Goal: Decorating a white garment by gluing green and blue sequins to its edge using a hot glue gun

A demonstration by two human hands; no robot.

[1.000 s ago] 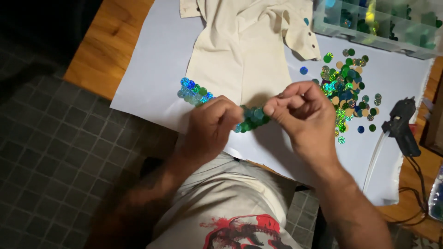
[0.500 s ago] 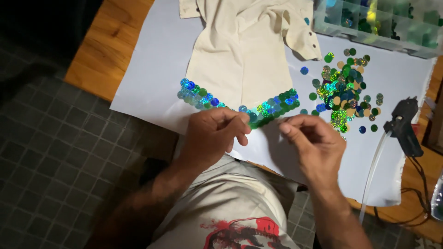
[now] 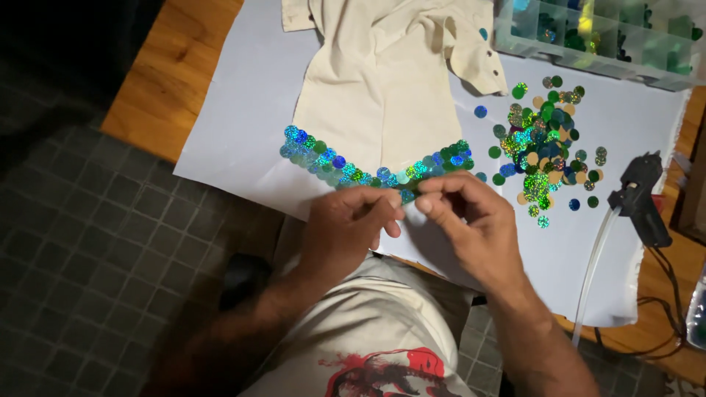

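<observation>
- The sequin band (image 3: 371, 165) along the hem of the cream shirt (image 3: 382, 88) now lies flat and fully spread; a second ago it was bunched between the hands.
- Left hand (image 3: 346, 224) and right hand (image 3: 467, 220) have dropped to the band's lower edge, each grip narrow, pinching a sequin there.
- Loose sequins (image 3: 544, 140) lie right of the band.

Bare white sheet (image 3: 243, 110) is lying open left of the cream shirt (image 3: 382, 81), giving a hand free passage there. To the right, the loose sequin pile (image 3: 546, 143), the compartment box (image 3: 596, 37) and the black glue gun (image 3: 641, 198) with its cord are crowding the tabletop (image 3: 169, 66)
</observation>
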